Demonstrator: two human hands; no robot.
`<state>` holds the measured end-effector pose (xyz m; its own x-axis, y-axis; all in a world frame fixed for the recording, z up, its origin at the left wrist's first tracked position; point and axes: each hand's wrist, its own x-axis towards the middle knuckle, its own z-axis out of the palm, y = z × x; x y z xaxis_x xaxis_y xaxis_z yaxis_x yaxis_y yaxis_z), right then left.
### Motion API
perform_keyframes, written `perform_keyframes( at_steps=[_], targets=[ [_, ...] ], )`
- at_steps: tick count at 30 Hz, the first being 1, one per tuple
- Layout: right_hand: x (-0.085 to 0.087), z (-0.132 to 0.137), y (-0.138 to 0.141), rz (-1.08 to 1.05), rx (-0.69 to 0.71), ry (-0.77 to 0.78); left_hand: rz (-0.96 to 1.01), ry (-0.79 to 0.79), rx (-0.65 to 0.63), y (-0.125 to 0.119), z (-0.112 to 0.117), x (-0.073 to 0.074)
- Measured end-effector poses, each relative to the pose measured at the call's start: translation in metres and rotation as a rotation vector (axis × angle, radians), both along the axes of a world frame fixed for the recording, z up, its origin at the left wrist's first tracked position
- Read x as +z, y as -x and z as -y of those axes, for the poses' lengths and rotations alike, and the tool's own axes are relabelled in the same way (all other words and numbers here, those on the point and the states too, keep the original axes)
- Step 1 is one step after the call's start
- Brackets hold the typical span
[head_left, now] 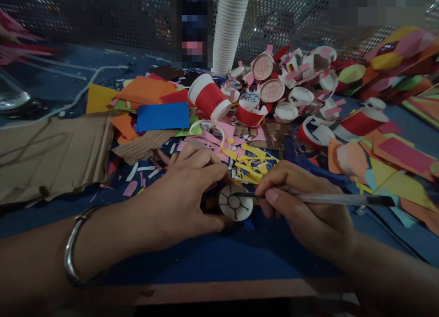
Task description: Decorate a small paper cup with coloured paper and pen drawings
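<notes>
My left hand [185, 193] is closed round a small cut paper cup bottom [236, 203], holding it on its side against the blue table [212, 257]. Black lines are drawn across the cup's round white base. My right hand [305, 207] grips a clear-barrelled black pen [329, 199], whose tip touches the cup base near its middle. A metal bangle [73, 244] circles my left wrist.
Behind my hands lie yellow and pink paper scraps [248, 159], coloured paper sheets [163, 116], red paper cups [209, 97], several cut cup bottoms [272, 91] and a tall stack of white cups [229, 29]. Torn cardboard [51, 157] lies at left. More coloured paper [394, 166] sits at right.
</notes>
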<state>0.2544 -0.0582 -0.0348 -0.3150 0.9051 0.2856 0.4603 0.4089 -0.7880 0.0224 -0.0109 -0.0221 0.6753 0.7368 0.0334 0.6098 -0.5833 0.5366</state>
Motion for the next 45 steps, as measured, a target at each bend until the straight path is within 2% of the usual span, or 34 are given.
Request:
perform_keyframes(
  at_steps=[22, 45],
  targets=[
    [0.0002, -0.0018, 0.0002, 0.01, -0.021, -0.04, 0.003, -0.027, -0.005, -0.0009, -0.0005, -0.002],
    [-0.0015, -0.0005, -0.0015, 0.005, -0.001, -0.013, -0.006, -0.001, 0.001, -0.0013, -0.0007, -0.0002]
  ],
)
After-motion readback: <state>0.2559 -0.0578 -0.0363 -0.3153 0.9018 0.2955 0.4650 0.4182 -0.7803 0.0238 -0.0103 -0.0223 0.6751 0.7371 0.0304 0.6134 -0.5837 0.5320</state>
